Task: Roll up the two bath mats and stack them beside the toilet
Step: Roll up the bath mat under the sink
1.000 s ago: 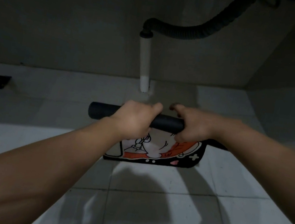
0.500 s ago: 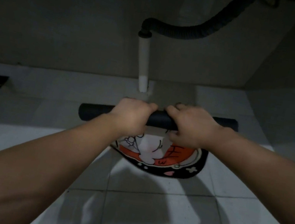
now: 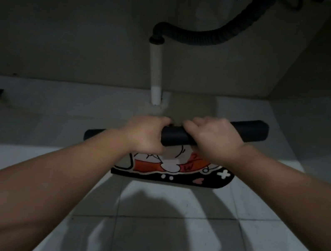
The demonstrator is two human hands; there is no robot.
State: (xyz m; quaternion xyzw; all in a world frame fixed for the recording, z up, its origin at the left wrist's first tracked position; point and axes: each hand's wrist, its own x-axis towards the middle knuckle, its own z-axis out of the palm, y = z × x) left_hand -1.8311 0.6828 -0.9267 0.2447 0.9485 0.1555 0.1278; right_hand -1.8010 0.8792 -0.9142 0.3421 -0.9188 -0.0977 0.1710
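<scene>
Bath mat (image 3: 175, 168) half-rolled — left hand (image 3: 145, 135) and right hand (image 3: 213, 137) side by side, clamped around its roll.

2 hands (image 3: 145, 136) (image 3: 215, 138), 1 mat (image 3: 176, 137), 1 pipe (image 3: 156, 69)

The bath mat (image 3: 172, 166) is mostly rolled into a black tube tilted up to the right, its loose end, printed with what looks like an orange-and-white cartoon, hanging toward the pale tiles.

Matt black mat (image 3: 176, 137), glossy floor tiles (image 3: 162, 245)
</scene>
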